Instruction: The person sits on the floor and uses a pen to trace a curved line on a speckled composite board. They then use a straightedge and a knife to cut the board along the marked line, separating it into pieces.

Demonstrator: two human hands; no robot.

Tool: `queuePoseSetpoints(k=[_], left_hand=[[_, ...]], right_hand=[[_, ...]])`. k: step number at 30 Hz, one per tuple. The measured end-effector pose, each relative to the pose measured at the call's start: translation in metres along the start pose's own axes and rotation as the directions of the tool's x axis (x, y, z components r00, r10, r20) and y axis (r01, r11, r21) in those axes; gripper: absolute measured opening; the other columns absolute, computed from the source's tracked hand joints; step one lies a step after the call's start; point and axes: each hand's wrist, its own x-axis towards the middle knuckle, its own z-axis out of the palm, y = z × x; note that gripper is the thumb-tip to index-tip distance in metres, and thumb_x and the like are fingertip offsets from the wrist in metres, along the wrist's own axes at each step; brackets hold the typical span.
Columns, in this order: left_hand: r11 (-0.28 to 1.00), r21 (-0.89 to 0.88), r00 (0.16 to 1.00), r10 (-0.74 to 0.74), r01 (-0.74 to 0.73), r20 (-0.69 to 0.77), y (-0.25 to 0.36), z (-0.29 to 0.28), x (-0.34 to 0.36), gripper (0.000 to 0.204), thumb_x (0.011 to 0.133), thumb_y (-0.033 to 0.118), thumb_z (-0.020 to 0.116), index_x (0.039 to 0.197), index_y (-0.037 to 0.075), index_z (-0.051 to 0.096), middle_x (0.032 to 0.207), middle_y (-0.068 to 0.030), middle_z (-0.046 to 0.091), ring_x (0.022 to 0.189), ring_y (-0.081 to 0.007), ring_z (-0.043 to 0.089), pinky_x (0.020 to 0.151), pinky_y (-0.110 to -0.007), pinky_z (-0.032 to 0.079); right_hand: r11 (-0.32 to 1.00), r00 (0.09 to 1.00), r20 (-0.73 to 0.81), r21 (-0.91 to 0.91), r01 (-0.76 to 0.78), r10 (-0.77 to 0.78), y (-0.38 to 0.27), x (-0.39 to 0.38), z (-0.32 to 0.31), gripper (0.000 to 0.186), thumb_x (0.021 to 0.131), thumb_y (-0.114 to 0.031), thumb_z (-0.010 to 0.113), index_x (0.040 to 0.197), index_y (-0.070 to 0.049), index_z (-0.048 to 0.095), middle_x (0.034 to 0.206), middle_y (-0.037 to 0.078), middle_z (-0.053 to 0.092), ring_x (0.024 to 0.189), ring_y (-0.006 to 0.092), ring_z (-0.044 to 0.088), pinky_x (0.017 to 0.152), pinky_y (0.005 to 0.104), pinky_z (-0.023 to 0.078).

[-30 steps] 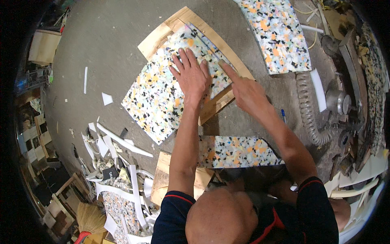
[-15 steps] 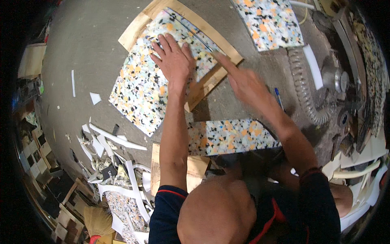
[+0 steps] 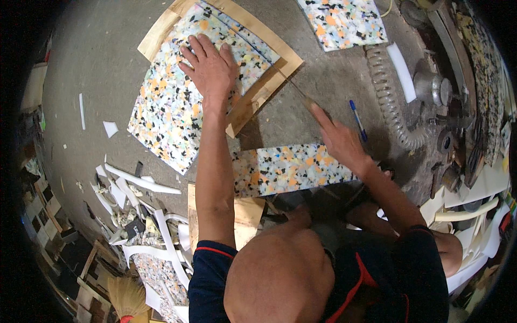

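A large speckled foam sheet [image 3: 167, 113] lies over a wooden frame [image 3: 258, 97] on the concrete floor. My left hand [image 3: 212, 67] presses flat on the sheet's upper part, fingers spread. To the right of the frame's corner, my right hand [image 3: 339, 140] grips a thin knife [image 3: 302, 97]. The blade points up and left, toward the frame's right edge. Below the right hand lies a smaller speckled foam strip [image 3: 285, 169].
Another speckled foam piece [image 3: 342, 19] lies at the top. A blue pen [image 3: 358, 119], a corrugated hose [image 3: 388, 97] and metal tools [image 3: 436, 89] sit at the right. White offcuts [image 3: 140, 185] litter the lower left near a broom [image 3: 126, 296]. A plywood board [image 3: 245, 215] lies by my knees.
My right hand has drawn back from the foam's right edge toward me, past the frame's corner, with the knife in it. My left hand stays pressed on the sheet.
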Motion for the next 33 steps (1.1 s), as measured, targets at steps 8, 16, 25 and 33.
queuePoseSetpoints(k=[8, 16, 25, 33], left_hand=[[1.0, -0.002, 0.999, -0.023, 0.023, 0.026, 0.0, -0.001, 0.002, 0.068, 0.107, 0.047, 0.038, 0.157, 0.001, 0.033, 0.165, -0.0253, 0.028, 0.152, -0.0532, 0.018, 0.119, -0.069, 0.014], [1.0, -0.023, 0.999, -0.012, 0.013, 0.05, 0.001, -0.001, -0.004, 0.07, 0.108, 0.045, 0.038, 0.159, -0.002, 0.028, 0.166, -0.0269, 0.024, 0.153, -0.0522, 0.016, 0.122, -0.066, 0.012], [0.999, -0.006, 0.996, -0.041, 0.041, 0.084, 0.006, -0.004, -0.005, 0.071, 0.108, 0.044, 0.037, 0.159, -0.003, 0.026, 0.168, -0.0264, 0.02, 0.155, -0.0494, 0.014, 0.123, -0.064, 0.01], [1.0, -0.024, 0.998, -0.017, 0.018, 0.065, 0.006, -0.005, -0.006, 0.069, 0.107, 0.043, 0.037, 0.158, -0.003, 0.029, 0.166, -0.027, 0.024, 0.153, -0.0512, 0.017, 0.123, -0.065, 0.012]], right_hand=[[0.988, 0.975, 0.168, -0.072, -0.138, 0.148, 0.002, -0.027, -0.005, 0.077, 0.099, -0.012, 0.058, 0.165, -0.022, 0.018, 0.092, 0.024, 0.064, 0.074, 0.0427, 0.066, 0.067, 0.0518, 0.056], [1.0, 1.0, -0.011, -0.001, 0.002, -0.002, -0.014, 0.011, -0.018, 0.072, 0.102, -0.011, 0.052, 0.165, -0.022, 0.019, 0.088, 0.024, 0.065, 0.07, 0.0395, 0.067, 0.061, 0.048, 0.055], [0.992, 0.978, -0.172, 0.026, 0.124, -0.118, -0.069, 0.112, -0.063, 0.075, 0.098, -0.005, 0.057, 0.163, -0.023, 0.025, 0.071, 0.021, 0.065, 0.062, 0.0414, 0.066, 0.056, 0.0531, 0.049], [0.971, 0.889, -0.397, -0.04, 0.234, -0.23, -0.077, 0.164, -0.059, 0.072, 0.098, -0.007, 0.055, 0.162, -0.024, 0.027, 0.07, 0.021, 0.066, 0.061, 0.0413, 0.065, 0.055, 0.0532, 0.05]])
